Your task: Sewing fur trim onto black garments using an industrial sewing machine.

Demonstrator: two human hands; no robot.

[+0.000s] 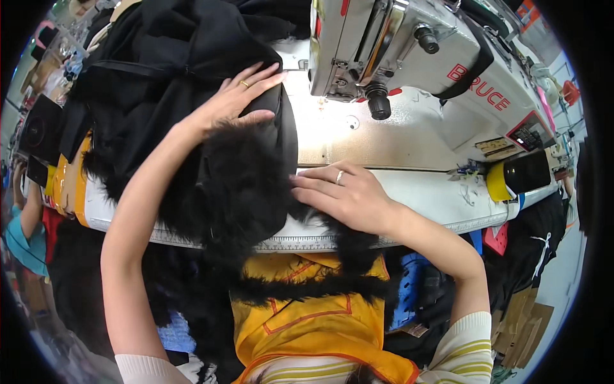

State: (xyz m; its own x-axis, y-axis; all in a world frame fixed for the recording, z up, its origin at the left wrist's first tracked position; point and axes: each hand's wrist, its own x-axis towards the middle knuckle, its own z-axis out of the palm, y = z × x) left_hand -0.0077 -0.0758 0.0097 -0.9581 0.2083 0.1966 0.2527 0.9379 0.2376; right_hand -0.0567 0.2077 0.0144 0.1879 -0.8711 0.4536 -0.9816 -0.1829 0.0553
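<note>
Black fabric (147, 96) is spread over the left of the sewing table, with its edge beside the machine's bed. My left hand (240, 96) lies flat on it, fingers stretched out and open. Long-haired black fur trim (236, 173) covers the near part of the fabric, and a strand of it hangs over the table's front edge. At the fur's right edge is my right hand (352, 195), closed on the trim with its fingertips; the thumb is hidden beneath. A white sewing machine (409, 57) stands just beyond, its head to the right of my left hand.
A ruler strip (300, 243) runs along the front edge of the white table (409, 192). At the right end sits a yellow and black round container (511, 176). A yellow apron (307, 313) covers my lap. Another person's arm (29, 211) shows at the far left.
</note>
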